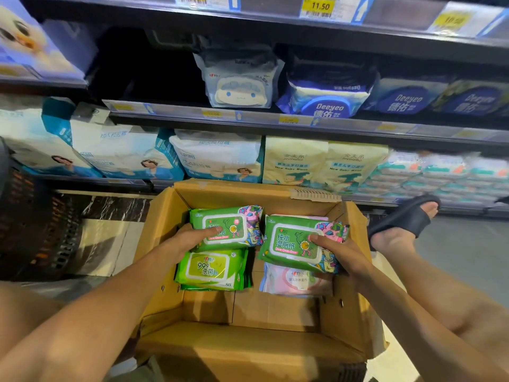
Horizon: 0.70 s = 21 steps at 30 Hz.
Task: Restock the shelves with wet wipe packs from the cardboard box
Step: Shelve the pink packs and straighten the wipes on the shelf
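Two hands are down in the cardboard box (349, 312). Left hand (190, 238) has fingers clamped on one green wipe pack (234, 228); right hand (340, 250) grips another green pack (297, 244). Shelves (248, 117) sit just beyond.

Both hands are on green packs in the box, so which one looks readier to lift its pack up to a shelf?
Right, probably. The right hand wraps around the edge of its green cartoon-printed wipe pack; the left hand lies flatter over its green pack.
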Each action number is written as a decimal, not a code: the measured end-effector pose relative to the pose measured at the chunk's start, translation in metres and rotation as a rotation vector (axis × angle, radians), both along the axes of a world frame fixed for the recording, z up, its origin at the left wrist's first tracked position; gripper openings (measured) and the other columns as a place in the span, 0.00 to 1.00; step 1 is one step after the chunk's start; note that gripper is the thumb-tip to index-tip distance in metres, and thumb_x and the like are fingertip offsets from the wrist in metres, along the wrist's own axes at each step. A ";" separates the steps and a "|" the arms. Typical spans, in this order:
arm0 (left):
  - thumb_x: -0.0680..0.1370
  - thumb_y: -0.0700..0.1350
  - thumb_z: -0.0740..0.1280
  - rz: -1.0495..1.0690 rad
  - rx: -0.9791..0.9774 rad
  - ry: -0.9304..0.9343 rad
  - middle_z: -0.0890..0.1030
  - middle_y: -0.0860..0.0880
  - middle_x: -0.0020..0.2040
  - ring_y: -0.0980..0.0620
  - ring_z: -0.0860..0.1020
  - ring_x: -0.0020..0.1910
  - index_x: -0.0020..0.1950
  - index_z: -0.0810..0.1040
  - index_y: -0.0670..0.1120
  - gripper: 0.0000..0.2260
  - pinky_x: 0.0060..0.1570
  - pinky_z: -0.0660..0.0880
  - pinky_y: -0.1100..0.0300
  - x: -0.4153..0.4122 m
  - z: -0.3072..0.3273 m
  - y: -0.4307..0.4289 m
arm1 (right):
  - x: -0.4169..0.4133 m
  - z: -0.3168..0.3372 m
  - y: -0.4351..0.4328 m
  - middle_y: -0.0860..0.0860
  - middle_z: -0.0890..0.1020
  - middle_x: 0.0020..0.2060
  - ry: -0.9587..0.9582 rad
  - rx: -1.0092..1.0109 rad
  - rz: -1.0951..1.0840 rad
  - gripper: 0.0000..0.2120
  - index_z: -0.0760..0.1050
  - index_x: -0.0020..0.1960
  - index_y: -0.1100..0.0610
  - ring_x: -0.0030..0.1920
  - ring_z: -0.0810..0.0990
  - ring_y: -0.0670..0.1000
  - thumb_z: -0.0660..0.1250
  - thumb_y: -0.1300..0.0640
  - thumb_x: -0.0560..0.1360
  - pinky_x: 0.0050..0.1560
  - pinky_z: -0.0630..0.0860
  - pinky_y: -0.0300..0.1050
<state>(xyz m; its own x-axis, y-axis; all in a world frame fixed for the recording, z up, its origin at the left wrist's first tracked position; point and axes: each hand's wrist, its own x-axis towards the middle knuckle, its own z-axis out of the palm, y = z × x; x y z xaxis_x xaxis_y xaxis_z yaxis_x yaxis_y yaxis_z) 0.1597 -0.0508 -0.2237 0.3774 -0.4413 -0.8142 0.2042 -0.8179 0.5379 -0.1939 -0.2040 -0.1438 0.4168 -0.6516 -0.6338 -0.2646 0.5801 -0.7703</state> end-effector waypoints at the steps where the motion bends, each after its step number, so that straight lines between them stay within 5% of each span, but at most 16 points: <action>1: 0.61 0.63 0.84 0.006 -0.018 0.004 0.78 0.47 0.71 0.47 0.78 0.61 0.76 0.70 0.50 0.48 0.60 0.74 0.53 -0.011 0.025 -0.003 | 0.000 0.001 0.000 0.56 0.88 0.51 0.009 0.000 -0.002 0.16 0.81 0.62 0.58 0.50 0.89 0.57 0.77 0.56 0.75 0.44 0.86 0.47; 3: 0.69 0.54 0.82 0.033 -0.012 0.007 0.76 0.46 0.72 0.46 0.77 0.62 0.79 0.65 0.47 0.43 0.54 0.73 0.54 -0.018 0.037 -0.007 | 0.000 0.001 0.001 0.56 0.89 0.50 0.019 0.000 -0.007 0.16 0.82 0.61 0.58 0.49 0.89 0.57 0.77 0.56 0.75 0.42 0.85 0.46; 6: 0.64 0.56 0.84 0.027 -0.012 -0.035 0.79 0.46 0.68 0.45 0.79 0.61 0.78 0.66 0.48 0.48 0.51 0.77 0.52 -0.018 0.037 -0.010 | 0.000 0.001 0.002 0.56 0.88 0.51 0.022 0.000 -0.007 0.17 0.81 0.61 0.58 0.50 0.89 0.57 0.77 0.56 0.74 0.45 0.86 0.49; 11: 0.59 0.60 0.86 -0.013 0.015 -0.126 0.74 0.44 0.73 0.41 0.76 0.68 0.81 0.57 0.47 0.59 0.63 0.77 0.44 -0.019 0.037 -0.015 | -0.004 0.000 0.000 0.57 0.88 0.52 0.015 -0.007 -0.014 0.18 0.81 0.63 0.58 0.52 0.88 0.59 0.78 0.56 0.74 0.55 0.84 0.56; 16: 0.64 0.57 0.84 -0.028 0.001 -0.170 0.72 0.43 0.74 0.40 0.74 0.70 0.80 0.58 0.44 0.54 0.63 0.74 0.47 -0.027 0.037 -0.019 | -0.007 0.001 -0.003 0.58 0.88 0.52 0.006 -0.004 -0.024 0.19 0.82 0.62 0.58 0.53 0.88 0.61 0.79 0.55 0.73 0.61 0.81 0.64; 21: 0.67 0.52 0.84 -0.050 -0.157 -0.138 0.83 0.49 0.61 0.49 0.81 0.54 0.59 0.77 0.54 0.26 0.57 0.77 0.53 -0.036 0.045 -0.019 | -0.010 0.006 -0.005 0.59 0.87 0.55 -0.039 -0.016 -0.040 0.25 0.81 0.63 0.59 0.55 0.87 0.63 0.80 0.54 0.69 0.64 0.79 0.66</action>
<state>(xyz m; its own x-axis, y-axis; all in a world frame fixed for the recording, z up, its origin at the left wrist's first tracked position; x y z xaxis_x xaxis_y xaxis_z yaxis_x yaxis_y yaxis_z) 0.1237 -0.0700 -0.1792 0.4550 -0.5792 -0.6764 0.0814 -0.7293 0.6793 -0.2036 -0.2088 -0.1380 0.4141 -0.6784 -0.6068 -0.2107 0.5771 -0.7890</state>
